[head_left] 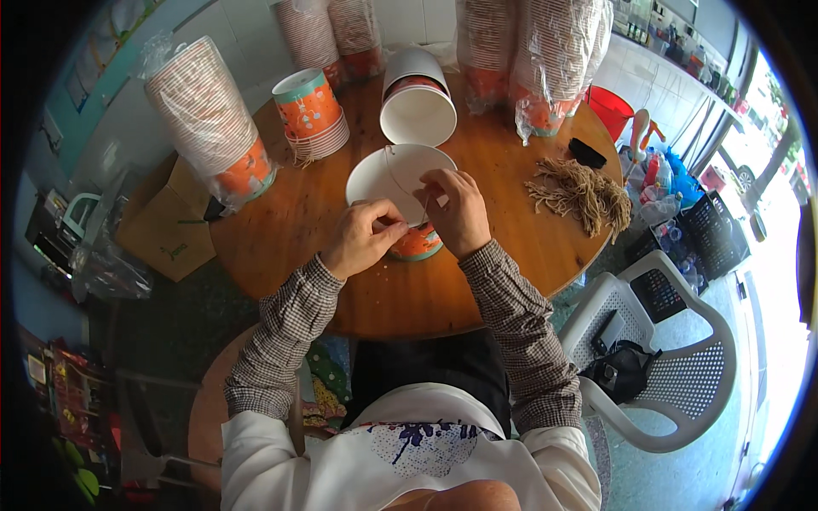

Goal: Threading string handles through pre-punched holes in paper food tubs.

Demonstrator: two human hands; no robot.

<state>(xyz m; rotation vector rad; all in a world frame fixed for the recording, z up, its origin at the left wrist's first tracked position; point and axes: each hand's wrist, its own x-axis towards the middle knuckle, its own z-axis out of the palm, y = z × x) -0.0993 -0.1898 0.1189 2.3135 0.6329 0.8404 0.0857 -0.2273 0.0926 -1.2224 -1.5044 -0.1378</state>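
Observation:
A paper bucket (366, 177), white inside with an orange patterned outside, stands on the table in front of me, its mouth tilted up. A thin cord (394, 176) runs from its far rim across the mouth. At the near right rim, my right hand (463, 213) is closed in a pinch on the cord. My left hand (365, 240) is also pinched, close to the near left rim; what lies between its fingertips is too small to make out. Part of the bucket's outer wall is hidden by my hands.
On the round wooden table (298, 221) stand wrapped bucket stacks (200, 111), an orange bucket stack (308, 115) and buckets lying on their side (417, 115). A bundle of cords (588, 196) lies at right beside a black object (586, 153). A plastic chair (690, 375) stands right.

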